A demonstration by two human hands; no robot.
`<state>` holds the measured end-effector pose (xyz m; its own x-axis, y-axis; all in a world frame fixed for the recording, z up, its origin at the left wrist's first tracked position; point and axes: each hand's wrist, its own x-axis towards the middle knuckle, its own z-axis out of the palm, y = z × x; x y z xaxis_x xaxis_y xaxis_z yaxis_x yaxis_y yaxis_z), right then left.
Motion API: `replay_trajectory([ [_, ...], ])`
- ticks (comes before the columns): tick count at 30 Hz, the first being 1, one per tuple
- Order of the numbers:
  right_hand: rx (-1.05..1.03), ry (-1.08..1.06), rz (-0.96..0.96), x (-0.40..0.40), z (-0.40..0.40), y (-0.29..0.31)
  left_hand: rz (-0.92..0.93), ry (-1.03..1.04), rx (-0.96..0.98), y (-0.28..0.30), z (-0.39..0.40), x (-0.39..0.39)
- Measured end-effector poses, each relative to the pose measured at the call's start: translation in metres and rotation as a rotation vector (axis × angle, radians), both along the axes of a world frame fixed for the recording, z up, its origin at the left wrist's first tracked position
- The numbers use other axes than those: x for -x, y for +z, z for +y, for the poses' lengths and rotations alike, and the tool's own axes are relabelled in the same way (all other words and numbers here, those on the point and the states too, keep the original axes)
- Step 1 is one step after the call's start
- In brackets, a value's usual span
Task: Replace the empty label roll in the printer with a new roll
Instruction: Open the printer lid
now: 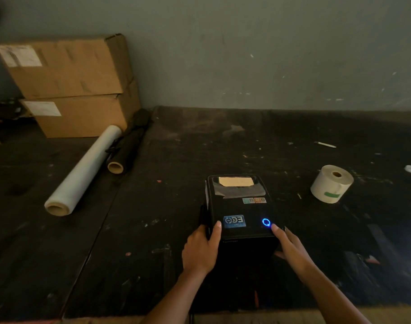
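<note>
A black label printer [240,206] stands on the dark table, lid closed, with a blue ring light glowing on top and a brown roll core showing through its rear window. My left hand [201,249] grips the printer's near left corner, thumb on the lid. On the opposite side my right hand [291,247] holds the near right corner, thumb beside the blue light. A full white label roll [330,184] with a green mark lies on the table to the right of the printer, apart from both hands.
Two stacked cardboard boxes [71,90] stand at the back left against the wall. A clear film roll [83,169] and a black roll [127,146] lie in front of them. A pen [325,144] lies far right. The table's front edge [246,312] runs below my arms.
</note>
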<state>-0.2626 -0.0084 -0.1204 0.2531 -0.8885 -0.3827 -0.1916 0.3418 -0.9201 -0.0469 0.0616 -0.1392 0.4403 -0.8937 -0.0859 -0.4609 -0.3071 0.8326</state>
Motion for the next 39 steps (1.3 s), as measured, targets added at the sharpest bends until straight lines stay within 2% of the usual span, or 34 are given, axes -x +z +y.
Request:
replay_trajectory([
  [17,-0.018,-0.037,0.079,-0.003,0.003,0.005,-0.013,0.001,-0.028,0.008,0.003,0.003],
  [25,0.022,-0.089,0.314,-0.014,-0.004,0.024,-0.023,0.047,-0.083,0.019,-0.002,0.008],
  [30,0.039,-0.120,0.247,-0.021,-0.016,0.049,-0.067,0.058,-0.162,0.047,-0.021,0.004],
  [34,0.082,-0.067,0.238,-0.027,-0.035,0.066,-0.194,0.014,-0.241,0.077,-0.044,-0.004],
  [37,0.161,-0.032,0.171,-0.034,-0.049,0.081,-0.295,0.053,-0.207,0.093,-0.064,-0.011],
  [39,0.211,-0.010,0.142,-0.039,-0.063,0.092,-0.245,0.110,-0.162,0.103,-0.080,-0.016],
])
